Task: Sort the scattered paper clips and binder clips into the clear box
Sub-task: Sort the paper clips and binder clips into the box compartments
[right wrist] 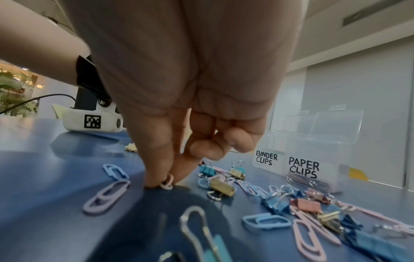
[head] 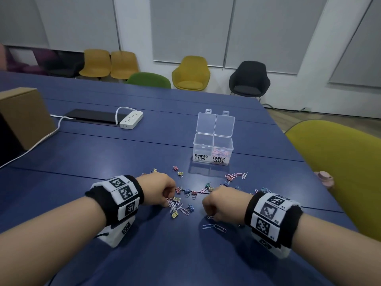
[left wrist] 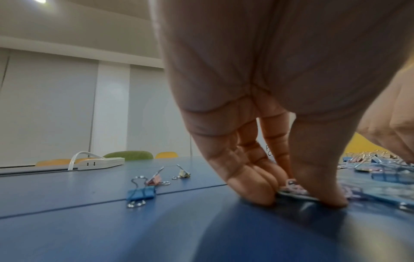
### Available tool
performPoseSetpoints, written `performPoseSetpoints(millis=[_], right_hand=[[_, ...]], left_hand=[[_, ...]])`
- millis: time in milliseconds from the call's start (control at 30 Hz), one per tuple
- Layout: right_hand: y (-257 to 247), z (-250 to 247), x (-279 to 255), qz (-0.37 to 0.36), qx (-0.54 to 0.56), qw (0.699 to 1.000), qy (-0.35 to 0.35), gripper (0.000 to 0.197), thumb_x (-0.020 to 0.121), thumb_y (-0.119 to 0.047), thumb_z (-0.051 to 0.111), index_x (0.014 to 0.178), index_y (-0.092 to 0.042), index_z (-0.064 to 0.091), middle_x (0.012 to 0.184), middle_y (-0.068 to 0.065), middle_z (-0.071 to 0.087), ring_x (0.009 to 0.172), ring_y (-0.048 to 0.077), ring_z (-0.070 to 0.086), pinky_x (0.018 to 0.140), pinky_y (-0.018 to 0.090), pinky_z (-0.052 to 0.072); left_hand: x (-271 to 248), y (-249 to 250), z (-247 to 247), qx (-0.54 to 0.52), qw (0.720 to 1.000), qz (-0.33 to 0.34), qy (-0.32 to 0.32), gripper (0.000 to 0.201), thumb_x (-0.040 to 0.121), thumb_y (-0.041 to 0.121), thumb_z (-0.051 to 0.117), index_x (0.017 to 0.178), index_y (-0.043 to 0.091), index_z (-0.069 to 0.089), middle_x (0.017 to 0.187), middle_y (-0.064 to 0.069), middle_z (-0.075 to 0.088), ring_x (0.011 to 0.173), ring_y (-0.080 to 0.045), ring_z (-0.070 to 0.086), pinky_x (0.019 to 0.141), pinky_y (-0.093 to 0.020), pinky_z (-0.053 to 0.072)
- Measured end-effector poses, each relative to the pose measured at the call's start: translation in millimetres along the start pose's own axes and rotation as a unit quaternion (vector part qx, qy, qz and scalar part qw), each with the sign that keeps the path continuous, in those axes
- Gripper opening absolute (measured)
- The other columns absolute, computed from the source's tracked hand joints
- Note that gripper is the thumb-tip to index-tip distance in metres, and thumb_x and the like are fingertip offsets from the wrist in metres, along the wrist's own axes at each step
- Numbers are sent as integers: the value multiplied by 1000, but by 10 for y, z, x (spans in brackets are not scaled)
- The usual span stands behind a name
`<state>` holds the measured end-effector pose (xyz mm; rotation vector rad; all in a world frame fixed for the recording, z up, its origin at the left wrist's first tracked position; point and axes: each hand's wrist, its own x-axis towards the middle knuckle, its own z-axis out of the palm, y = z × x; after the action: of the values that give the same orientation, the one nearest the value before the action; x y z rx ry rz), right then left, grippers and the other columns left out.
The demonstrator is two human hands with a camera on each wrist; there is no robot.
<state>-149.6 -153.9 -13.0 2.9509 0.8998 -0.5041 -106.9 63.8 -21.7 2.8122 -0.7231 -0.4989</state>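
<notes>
Beyond our fingers (right wrist: 156, 159) we see clips (head: 186, 191) scattered on the table (head: 123, 153); the box (head: 213, 150) stands farther, rightward.

Beside the clear glossy plastic box (head: 213, 148), binder clips (right wrist: 224, 186) look painted metal; paper clips (right wrist: 105, 196) seem plastic-coated, on a smooth blue table (head: 144, 153).

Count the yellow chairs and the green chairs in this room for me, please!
Yellow chairs: 4
Green chairs: 1
Total: 5
</notes>
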Motion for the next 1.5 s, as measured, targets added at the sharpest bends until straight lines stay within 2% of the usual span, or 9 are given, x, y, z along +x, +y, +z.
performPoseSetpoints(millis=[567,633,767,900,967,1033,1133,1233,1500], right_hand=[[-64,120,-60,41,-43,998,-5,15,85,-7,49,95,-7,61,100,14,67,88,30,58,73,32,46],[-43,98,-68,45,-7,999,16,12,85,-9,50,77,-18,53,90,8,63,79,25,50,69,29,42],[127,2,-111,64,189,979,52,22,85,-11,58,71,-25,48,67,-10,52,66,14,51,59,20,40],[209,15,-197,81,593,800,50,20,91,6,45,87,-9,59,63,1,55,55,11,55,46,18,39],[207,30,-223,96,708,698,43,28,88,12,36,83,-5,57,63,6,49,52,14,50,46,22,35],[197,41,-236,108,732,672,36,27,86,10,35,78,-7,54,61,5,44,50,13,41,47,23,31],[140,41,-262,119,501,857,24,17,90,-6,49,75,-14,51,63,1,46,50,9,38,47,17,34],[55,73,-265,90,166,982,-7,20,85,-17,59,69,-24,49,77,-4,55,69,11,49,56,15,38],[-29,72,-219,49,65,995,-55,12,77,-12,69,71,-19,61,65,-8,50,74,17,51,51,18,34]], left_hand=[[-123,-80,-65,-134,986,-33,91,2,90,21,60,88,20,61,73,6,59,66,-11,55,62,-17,49],[-165,-91,-79,-336,935,-50,98,6,93,10,56,90,10,61,67,2,56,60,-14,55,58,-23,55],[-267,-63,-119,-672,734,-82,53,18,90,-3,42,80,6,54,66,-5,49,54,-14,51,49,-23,51],[-336,-114,-148,-760,643,-89,8,9,67,7,43,72,8,51,65,-8,46,51,-17,45,44,-23,42],[-336,-123,-100,-709,699,-97,6,6,64,10,51,68,12,48,61,-3,39,49,-14,35,44,-22,32],[-321,-143,-24,-568,816,-100,22,14,64,13,63,70,14,49,57,2,37,46,-10,31,44,-20,26],[-306,-129,50,-269,960,-78,13,27,68,19,80,83,17,58,49,12,40,40,-2,34,43,-15,28],[-292,-68,72,-122,990,-73,3,32,70,23,81,91,23,56,55,11,42,41,-1,39,43,-13,29],[-147,-8,28,-61,994,-90,19,40,69,25,81,97,22,52,70,8,42,69,-13,45,53,-19,34]])
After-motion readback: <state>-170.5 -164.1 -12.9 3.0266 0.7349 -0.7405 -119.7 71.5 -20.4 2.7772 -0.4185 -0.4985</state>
